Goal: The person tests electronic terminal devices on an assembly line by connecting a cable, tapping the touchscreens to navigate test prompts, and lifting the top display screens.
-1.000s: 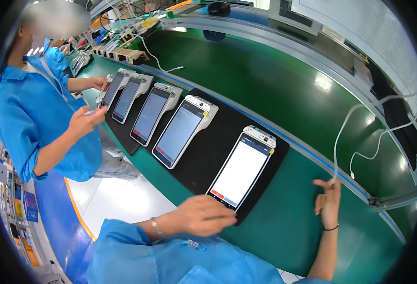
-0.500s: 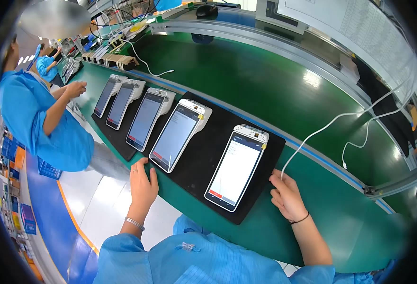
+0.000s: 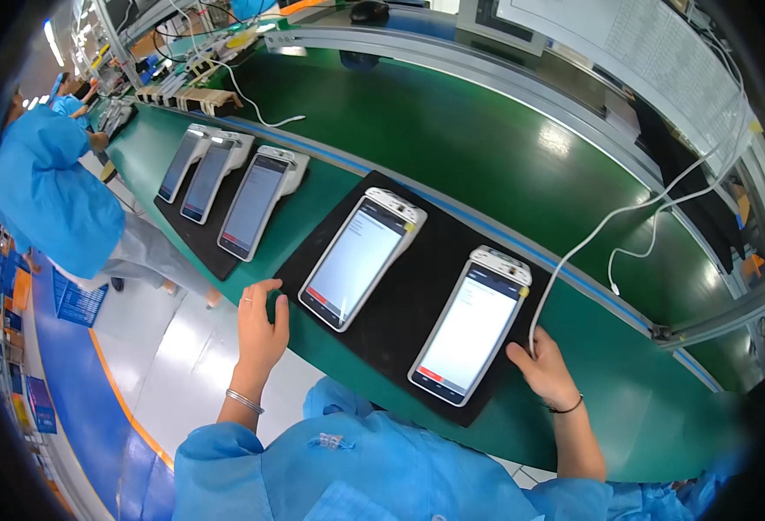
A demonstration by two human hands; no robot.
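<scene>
Two handheld terminals lie on a near black mat between two hands, the right one holding a white cable.
On the green desk (image 3: 599,347), the near black mat (image 3: 391,314) carries a left terminal (image 3: 354,262) and a right terminal (image 3: 467,333), apart, screens up and lit, with red bars low on the screens. A person in blue (image 3: 56,187) is beyond the desk's left side. The far black mat (image 3: 202,241) bears three more terminals (image 3: 248,204) in a row, leaning the same way. The left hand (image 3: 261,334) has an open grip, thumb apart from the fingers, holding nothing, at the near mat's left corner. The right hand (image 3: 546,372) has a nearly closed grip on the white cable (image 3: 562,260), beside the mat's right edge, near the right terminal. A loose cable end (image 3: 614,287) hangs farther right.
</scene>
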